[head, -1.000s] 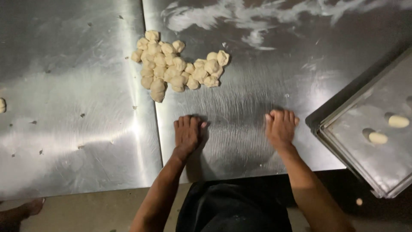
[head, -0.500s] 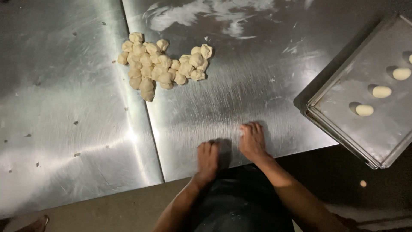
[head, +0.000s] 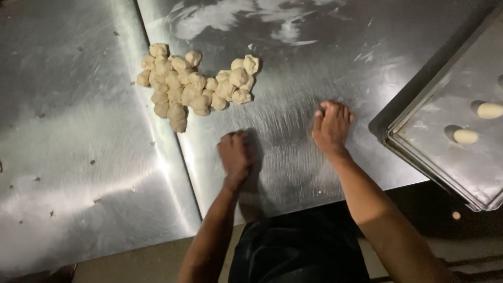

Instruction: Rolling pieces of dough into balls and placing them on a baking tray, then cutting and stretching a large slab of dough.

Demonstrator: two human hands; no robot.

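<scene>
My left hand (head: pixel 236 153) rests palm down on the steel table (head: pixel 293 63), fingers curled under. My right hand (head: pixel 331 126) lies a little farther out and to the right, also palm down with fingers bent. Whatever lies under either palm is hidden. A heap of several small pale dough lumps (head: pixel 191 84) sits on the table beyond my left hand, apart from both hands. Right of my right hand stands a metal baking tray (head: pixel 419 141) holding two oblong dough pieces (head: pixel 465 136) (head: pixel 489 110).
A seam (head: pixel 173 152) runs between two steel sheets left of my left hand. Flour smears (head: pixel 246 21) mark the far side of the table. The table's near edge runs just below my wrists, with my dark apron (head: pixel 298 251) under it.
Half a second ago both hands were close together near the table edge. Both have slid away from me and spread apart. A second ago they lay flatter, fingers extended.
</scene>
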